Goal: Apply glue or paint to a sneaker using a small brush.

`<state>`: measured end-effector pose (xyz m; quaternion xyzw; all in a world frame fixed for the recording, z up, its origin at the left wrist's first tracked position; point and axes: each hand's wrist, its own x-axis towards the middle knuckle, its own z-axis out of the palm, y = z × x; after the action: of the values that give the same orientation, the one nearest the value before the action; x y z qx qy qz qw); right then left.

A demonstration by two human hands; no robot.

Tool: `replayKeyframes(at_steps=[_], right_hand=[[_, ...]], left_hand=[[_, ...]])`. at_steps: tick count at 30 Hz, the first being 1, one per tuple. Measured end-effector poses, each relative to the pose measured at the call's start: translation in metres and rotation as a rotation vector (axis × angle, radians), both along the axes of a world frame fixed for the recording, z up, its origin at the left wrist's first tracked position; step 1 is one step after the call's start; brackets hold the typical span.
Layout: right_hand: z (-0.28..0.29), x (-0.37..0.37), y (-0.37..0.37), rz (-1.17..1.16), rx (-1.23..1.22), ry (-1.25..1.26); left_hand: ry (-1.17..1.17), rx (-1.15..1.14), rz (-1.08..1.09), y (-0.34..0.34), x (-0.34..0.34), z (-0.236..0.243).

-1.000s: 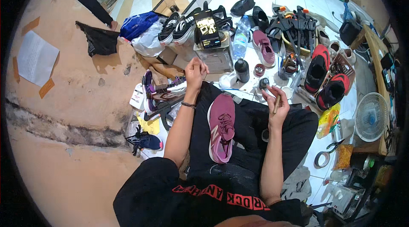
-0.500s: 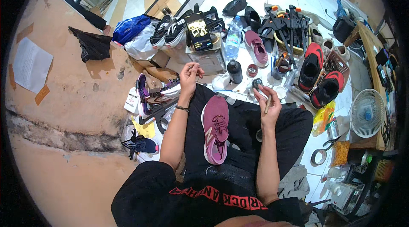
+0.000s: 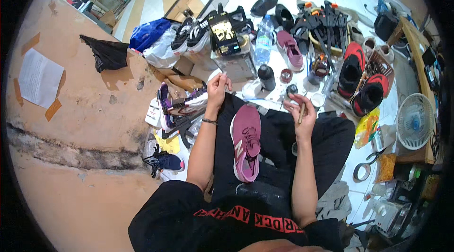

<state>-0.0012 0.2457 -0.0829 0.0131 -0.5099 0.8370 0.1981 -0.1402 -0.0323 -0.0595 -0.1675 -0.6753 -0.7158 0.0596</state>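
Observation:
A maroon-pink sneaker (image 3: 247,141) with dark laces lies across my lap, toe pointing away from me. My left hand (image 3: 219,90) is raised beyond the shoe's toe, to its left. Its fingers are pinched together, and what they hold is too small to make out. To the right of the shoe, my right hand (image 3: 303,117) holds a short tan wooden stick (image 3: 301,113) against the palm, its fingers partly curled. Just past those fingertips stands a small dark round-topped container (image 3: 292,90). Neither hand touches the shoe.
Ahead stand a phone (image 3: 223,33) propped on a box, a water bottle (image 3: 264,44), a black bottle (image 3: 266,78) and the matching pink sneaker (image 3: 290,49). Red-black shoes (image 3: 370,95) and a white fan (image 3: 415,122) are on the right. A wall (image 3: 71,195) borders the left.
The whole view has shifted slightly, so the scene sits a little further right. Both hands keep nearly the same pose, and the sneaker stays on my lap.

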Motion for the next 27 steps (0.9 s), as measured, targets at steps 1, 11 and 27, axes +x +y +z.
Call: replayKeyframes(at_steps=[1,11,27], right_hand=[[0.0,0.001,0.001,0.001,0.01,-0.005],[0.004,0.0,-0.004,-0.001,0.027,-0.157],[-0.012,0.005,-0.015,0.149,0.093,-0.186]], left_hand=[[-0.008,-0.069,0.038,0.0,0.001,0.0],[-0.045,-0.234,0.089,0.005,0.005,0.002],[-0.221,-0.236,-0.139,0.035,0.1,0.019]])
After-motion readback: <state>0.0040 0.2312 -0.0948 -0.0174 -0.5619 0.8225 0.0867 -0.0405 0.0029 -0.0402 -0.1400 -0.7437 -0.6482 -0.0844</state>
